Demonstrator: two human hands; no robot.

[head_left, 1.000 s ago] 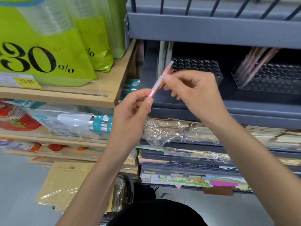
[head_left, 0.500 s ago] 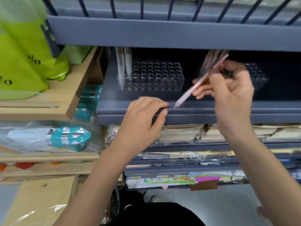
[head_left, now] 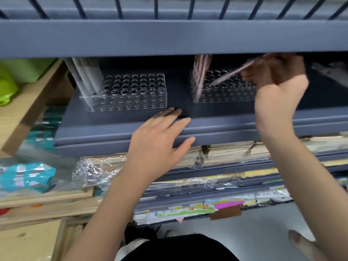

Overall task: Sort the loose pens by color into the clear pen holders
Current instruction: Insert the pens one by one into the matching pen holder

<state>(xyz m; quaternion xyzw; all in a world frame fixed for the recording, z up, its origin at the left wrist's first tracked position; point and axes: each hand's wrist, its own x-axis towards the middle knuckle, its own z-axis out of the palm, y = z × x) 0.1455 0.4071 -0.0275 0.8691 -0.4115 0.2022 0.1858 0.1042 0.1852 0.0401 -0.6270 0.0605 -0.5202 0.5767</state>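
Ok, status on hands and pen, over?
Right hand pinching pink pen, tip down at right clear holder, not yet seated. Left hand open by shelf edge. Pink pens stand at holder's left end; holes near tip look free.

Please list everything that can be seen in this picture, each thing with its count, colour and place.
left holder: one, clear, on the shelf, left side
right holder: one, clear, on the shelf, right side
white pens: several (blurred), whitish, left end of left holder
pink pens: several (blurred), pink, left end of right holder
held pen: one, pink, tilted, tip over right holder
shelf: one, dark grey-blue, centre
wooden shelf: one, light brown, far left
green bags: count unclear, green, far left
teal packet: one, teal, lower left
wrapped paper: stacks, beige, under the shelf
left hand: one, empty, fingers straight, over the shelf's front edge
right hand: one, grips held pen
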